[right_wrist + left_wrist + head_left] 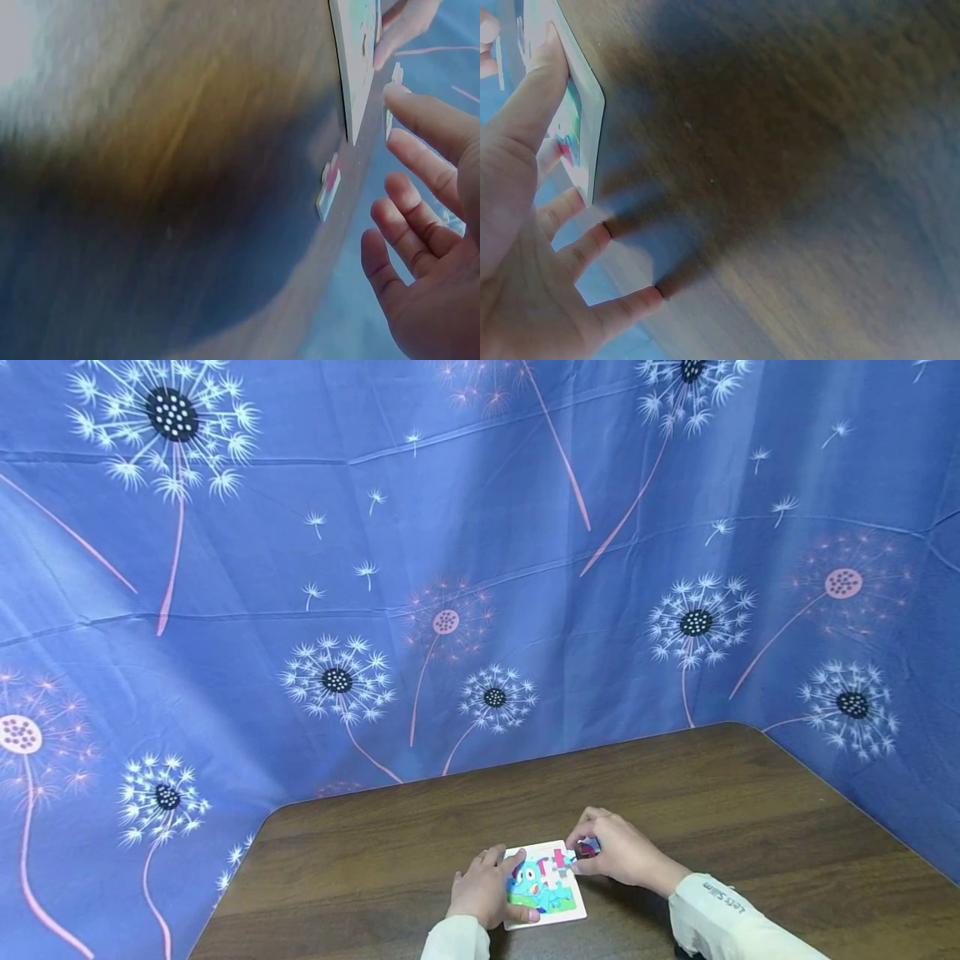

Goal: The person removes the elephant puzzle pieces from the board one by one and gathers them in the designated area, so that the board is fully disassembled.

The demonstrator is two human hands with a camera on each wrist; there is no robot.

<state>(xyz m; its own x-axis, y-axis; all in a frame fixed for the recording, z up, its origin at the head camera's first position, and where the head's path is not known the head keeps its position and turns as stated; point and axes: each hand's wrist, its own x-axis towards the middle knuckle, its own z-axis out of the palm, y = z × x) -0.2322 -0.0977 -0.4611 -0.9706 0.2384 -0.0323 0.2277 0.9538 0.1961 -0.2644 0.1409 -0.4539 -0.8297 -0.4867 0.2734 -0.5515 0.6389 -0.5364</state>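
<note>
A square jigsaw puzzle board [576, 906] with a blue cartoon animal on green lies on the table, with pale gaps in its picture. My left hand [480, 887] rests on its left side, thumb and a fingertip pressing the board, the other fingers spread and nearly straight towards the table in the left wrist view. At the board's upper right edge, my right hand [618, 850] pinches a small puzzle piece [395, 97] between thumb and index finger; its printed face is hidden in the right wrist view. Below it, another puzzle piece [328, 191] with pink on it lies on the table.
The brown wood-grain table [375, 877] has rounded far corners. Behind it and along the right side hangs a blue cloth [570, 677] printed with dandelions. The hands cast dark shadows on the tabletop.
</note>
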